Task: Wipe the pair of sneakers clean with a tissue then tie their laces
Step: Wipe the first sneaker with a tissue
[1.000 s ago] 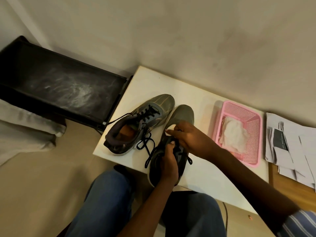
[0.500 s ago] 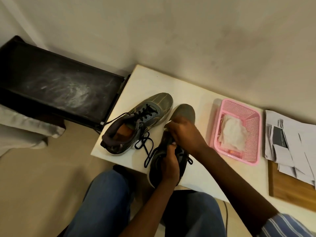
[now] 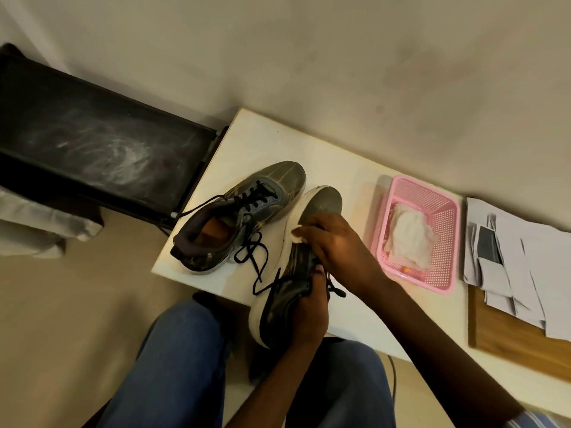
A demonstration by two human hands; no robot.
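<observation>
Two grey sneakers with black laces lie on a white table point(image 3: 355, 177). The left sneaker point(image 3: 238, 216) rests flat with its laces loose. The right sneaker point(image 3: 293, 267) is tipped onto its side, white sole facing left. My left hand point(image 3: 309, 310) grips its heel end near the table's front edge. My right hand point(image 3: 333, 242) holds a small white tissue point(image 3: 297, 236) pressed against the sneaker's upper near the toe.
A pink basket point(image 3: 445, 211) with crumpled white tissues stands right of the sneakers. White papers point(image 3: 519, 261) lie on a wooden board point(image 3: 506, 341) at far right. A black bench point(image 3: 92, 143) sits left of the table. My knees in blue jeans are below.
The right sneaker has been tipped further onto its side, showing its white sole. My right hand with the tissue has slid slightly along the upper.
</observation>
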